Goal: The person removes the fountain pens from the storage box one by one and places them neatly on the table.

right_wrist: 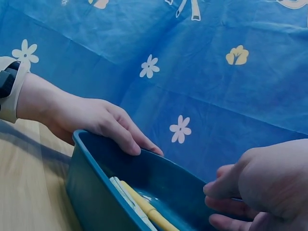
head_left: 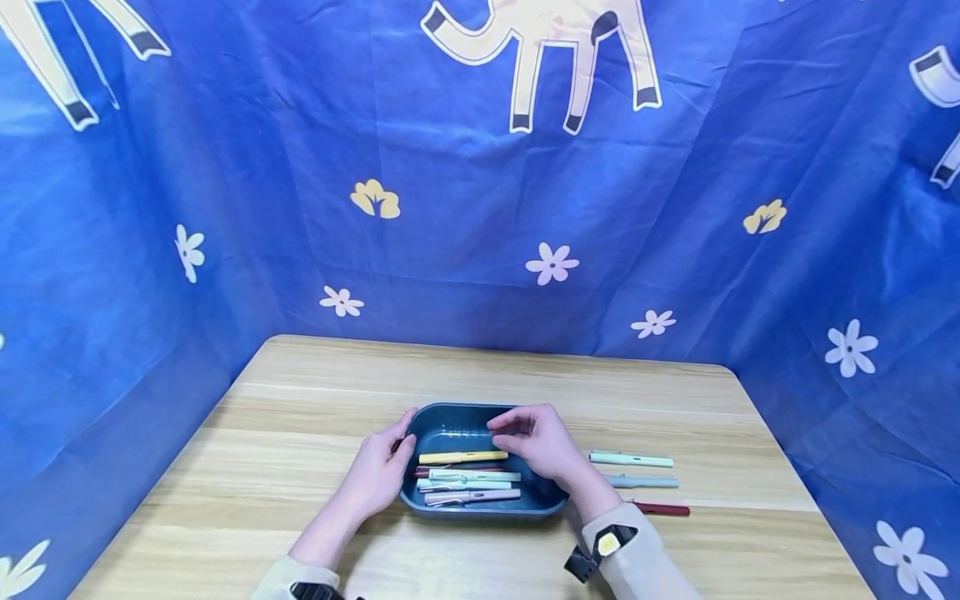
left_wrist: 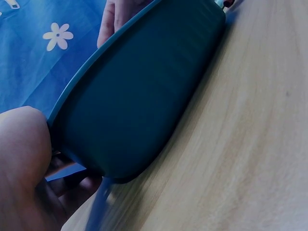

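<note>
My left hand (head_left: 382, 471) holds the dark teal tray (head_left: 543, 502) by its left end, thumb over the rim and fingers outside. Several pens lie side by side in it: a yellow pen (head_left: 463, 457) farthest back, a dark red pen (head_left: 420, 472) partly covered, pale green ones, and a lavender pen (head_left: 472, 496) in front. Over the tray's right half hangs my right hand (head_left: 536, 437), fingers loosely bent, with no pen seen between them. In the right wrist view the thumb and fingertips (right_wrist: 211, 190) stand apart above the tray's inside.
Right of the tray, a pale green pen (head_left: 633, 459), a light blue pen (head_left: 645, 482) and a dark red pen (head_left: 663, 509) lie on the wooden table (head_left: 315, 392). The right forearm partly covers them. Blue patterned cloth (head_left: 450, 275) surrounds the table's back and sides.
</note>
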A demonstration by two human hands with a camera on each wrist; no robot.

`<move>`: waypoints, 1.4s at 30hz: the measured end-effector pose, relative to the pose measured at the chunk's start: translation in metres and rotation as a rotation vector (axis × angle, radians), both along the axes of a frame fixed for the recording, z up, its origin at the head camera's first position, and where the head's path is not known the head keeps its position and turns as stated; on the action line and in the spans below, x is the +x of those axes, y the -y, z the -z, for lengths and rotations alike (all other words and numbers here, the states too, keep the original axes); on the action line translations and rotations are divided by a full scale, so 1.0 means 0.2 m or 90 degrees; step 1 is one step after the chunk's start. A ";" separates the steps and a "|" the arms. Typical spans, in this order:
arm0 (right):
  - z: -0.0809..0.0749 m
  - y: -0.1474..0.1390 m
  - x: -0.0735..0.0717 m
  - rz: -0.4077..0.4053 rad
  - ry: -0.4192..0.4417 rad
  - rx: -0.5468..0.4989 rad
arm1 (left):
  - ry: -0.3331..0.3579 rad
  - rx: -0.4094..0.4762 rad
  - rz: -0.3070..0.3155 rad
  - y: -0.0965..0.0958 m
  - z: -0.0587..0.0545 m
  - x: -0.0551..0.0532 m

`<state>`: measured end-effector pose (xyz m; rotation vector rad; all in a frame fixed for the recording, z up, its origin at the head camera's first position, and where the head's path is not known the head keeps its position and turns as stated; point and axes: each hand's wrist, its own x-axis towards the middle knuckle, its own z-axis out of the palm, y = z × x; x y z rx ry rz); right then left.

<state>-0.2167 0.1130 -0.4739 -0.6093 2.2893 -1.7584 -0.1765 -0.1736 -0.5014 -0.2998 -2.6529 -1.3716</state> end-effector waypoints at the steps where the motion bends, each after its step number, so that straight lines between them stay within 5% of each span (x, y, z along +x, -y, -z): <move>1: 0.00 0.01 0.00 0.007 0.003 0.005 | -0.003 0.000 0.001 0.00 0.00 0.00; 13: -0.01 0.09 -0.04 0.009 0.044 0.054 | -0.006 0.005 0.001 0.00 0.00 0.00; 27: 0.06 0.12 -0.06 -0.008 0.017 0.151 | -0.002 0.002 0.000 0.00 0.00 0.00; 42: 0.04 0.16 -0.04 -0.003 -0.016 0.276 | 0.014 0.009 0.005 0.01 0.00 0.01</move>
